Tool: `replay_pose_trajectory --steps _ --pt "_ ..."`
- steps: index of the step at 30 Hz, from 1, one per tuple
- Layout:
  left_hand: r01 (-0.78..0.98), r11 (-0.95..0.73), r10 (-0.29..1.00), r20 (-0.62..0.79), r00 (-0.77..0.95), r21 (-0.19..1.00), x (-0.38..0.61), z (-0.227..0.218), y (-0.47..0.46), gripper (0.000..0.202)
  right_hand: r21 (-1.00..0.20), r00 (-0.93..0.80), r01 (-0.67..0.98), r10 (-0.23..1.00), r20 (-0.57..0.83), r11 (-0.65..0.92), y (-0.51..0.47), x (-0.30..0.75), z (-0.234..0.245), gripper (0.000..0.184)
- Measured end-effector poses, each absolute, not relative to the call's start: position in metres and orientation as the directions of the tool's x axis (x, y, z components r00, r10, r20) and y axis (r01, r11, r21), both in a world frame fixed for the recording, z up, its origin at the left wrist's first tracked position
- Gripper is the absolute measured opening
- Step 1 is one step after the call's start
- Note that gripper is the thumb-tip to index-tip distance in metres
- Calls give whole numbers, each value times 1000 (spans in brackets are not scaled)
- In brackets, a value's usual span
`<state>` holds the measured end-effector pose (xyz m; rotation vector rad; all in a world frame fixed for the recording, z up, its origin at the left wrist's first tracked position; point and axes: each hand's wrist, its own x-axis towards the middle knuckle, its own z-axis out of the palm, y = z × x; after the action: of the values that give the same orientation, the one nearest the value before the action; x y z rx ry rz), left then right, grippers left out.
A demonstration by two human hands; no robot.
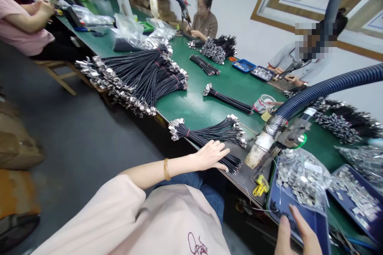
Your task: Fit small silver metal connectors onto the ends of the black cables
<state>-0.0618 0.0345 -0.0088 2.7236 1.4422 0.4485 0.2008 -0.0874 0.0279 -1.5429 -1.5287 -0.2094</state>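
My left hand (213, 155) lies over a bundle of black cables (230, 162) at the table's front edge, fingers spread and thumb apart, with no firm grip to be seen. That bundle has silver metal connectors at its far left end and bare-looking tips by my fingers. A second group of cables (214, 132) with metal connectors crosses just behind it. At the lower right, my right hand (299, 233) is partly cut off by the frame. Its thumb and forefinger are apart with nothing between them, above the blue tray (321, 221) that holds a plastic bag of small metal parts (302, 179).
A dark ribbed hose (332, 83) hangs over the bench fixture right of my left hand. A yellow clip-like object (261, 185) lies by the tray. A large cable pile (134, 75) overhangs the table edge at left. Other people work across the table and at far left.
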Motion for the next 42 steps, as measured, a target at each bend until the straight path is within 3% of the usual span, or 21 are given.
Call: replay_pose_trajectory --steps 6,12,20,27,32,35,38,42 --pt "808 -565 820 227 526 167 -53 -8 47 62 -283 -82 898 762 642 335 -68 216 3 43" --pt "808 -564 820 230 524 171 -50 -6 41 58 -263 -204 859 765 610 439 -66 221 -4 31" --pt "794 -570 819 215 531 210 -48 -3 39 53 -330 -166 854 813 558 401 -66 215 6 18" --pt "795 -573 812 268 518 200 -53 -2 42 64 -408 -33 863 840 541 297 -73 212 25 8" --pt "745 -594 798 337 499 304 -65 -4 37 49 -457 56 851 820 570 259 -77 216 33 8" --pt "716 -620 777 377 504 321 -64 -8 33 37 -460 -34 833 858 512 308 -76 208 31 5" --pt "713 -612 779 419 466 343 -58 -11 34 32 -379 -215 839 878 427 390 -71 192 23 10" --pt "710 -590 793 440 422 383 -48 -13 39 29 -389 -260 822 883 391 415 -71 177 28 14"
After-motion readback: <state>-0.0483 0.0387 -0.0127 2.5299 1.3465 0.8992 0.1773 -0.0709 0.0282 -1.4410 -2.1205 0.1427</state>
